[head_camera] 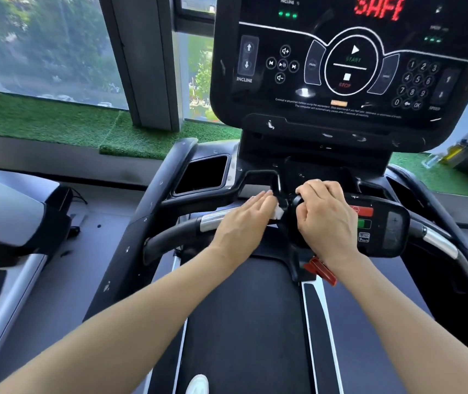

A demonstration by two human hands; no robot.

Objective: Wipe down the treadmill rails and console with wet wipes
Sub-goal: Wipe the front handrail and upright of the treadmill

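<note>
The black treadmill console (340, 66) stands ahead with lit buttons and a red display. Below it runs the front handlebar (175, 233), black with silver grip plates. My left hand (244, 223) lies flat with straight fingers on the bar's silver plate, pressing a white wet wipe (278, 213) that peeks out beyond the fingertips. My right hand (323, 220) curls over the black centre hub of the handlebar, beside the small control panel (380, 223) with red and green keys. Most of the wipe is hidden under my left hand.
A red safety clip (322, 270) hangs under my right wrist. The left side rail (141, 223) and the cup holder (201, 174) sit to the left, the belt (244, 322) below. A neighbouring treadmill (8, 228) stands at left. Green turf (56, 120) lines the window ledge.
</note>
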